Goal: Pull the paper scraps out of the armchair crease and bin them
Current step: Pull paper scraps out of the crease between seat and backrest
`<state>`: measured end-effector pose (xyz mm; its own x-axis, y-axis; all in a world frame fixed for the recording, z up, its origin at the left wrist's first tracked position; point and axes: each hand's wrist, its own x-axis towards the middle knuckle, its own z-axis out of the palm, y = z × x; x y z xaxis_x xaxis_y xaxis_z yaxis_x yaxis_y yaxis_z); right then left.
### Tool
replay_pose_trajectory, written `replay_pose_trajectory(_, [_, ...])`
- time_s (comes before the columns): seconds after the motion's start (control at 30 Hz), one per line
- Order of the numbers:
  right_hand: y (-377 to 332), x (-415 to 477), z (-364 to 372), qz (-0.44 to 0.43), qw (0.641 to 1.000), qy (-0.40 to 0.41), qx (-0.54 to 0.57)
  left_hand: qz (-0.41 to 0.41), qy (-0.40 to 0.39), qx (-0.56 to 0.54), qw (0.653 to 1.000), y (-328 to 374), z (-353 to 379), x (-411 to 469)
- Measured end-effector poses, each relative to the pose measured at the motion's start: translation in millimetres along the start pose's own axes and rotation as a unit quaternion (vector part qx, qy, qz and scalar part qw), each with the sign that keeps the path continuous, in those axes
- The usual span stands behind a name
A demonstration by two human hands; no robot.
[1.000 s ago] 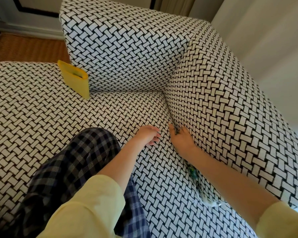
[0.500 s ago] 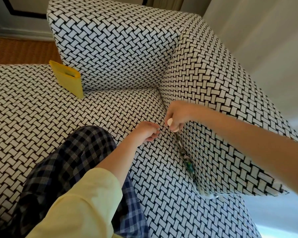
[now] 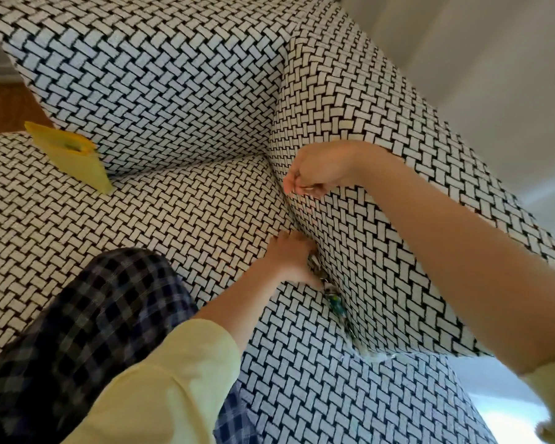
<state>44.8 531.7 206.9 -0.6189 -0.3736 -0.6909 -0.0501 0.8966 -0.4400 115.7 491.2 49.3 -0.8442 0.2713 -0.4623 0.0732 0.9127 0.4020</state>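
The paper scraps [image 3: 334, 304] lay along the crease between seat and armrest [image 3: 398, 267], running toward the front edge. My left hand [image 3: 290, 261] was right at them, fingers dug in, though I couldn't tell its grip. My right hand [image 3: 314, 174] hovered above, curled on what looked like a small pale scrap [image 3: 305, 187]; the yellow bin [image 3: 68, 155] stood well off to the left.

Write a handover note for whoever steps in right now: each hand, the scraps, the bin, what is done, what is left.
Right hand: raised beside the armrest, pinching a small pale scrap.
Left hand: fingers down in the crease, grip unclear.
More scraps sit wedged along that crease.
Yellow bin stands on the seat by the backrest.
Done: one scrap out. Left: bin it, then clear the rest.
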Motion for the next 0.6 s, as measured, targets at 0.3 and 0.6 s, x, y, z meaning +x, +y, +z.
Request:
replay_pose_trajectory(0.3, [0, 19, 6, 0.039, 0.995, -0.006, -0.087, -0.017, 0.074, 0.043, 0.996, 11, 16, 7])
replay_pose_trajectory(0.6, [1, 29, 57, 0.016, 0.985, -0.015, -0.170, 0.014, 0.097, 0.016, 0.995, 19, 1, -13])
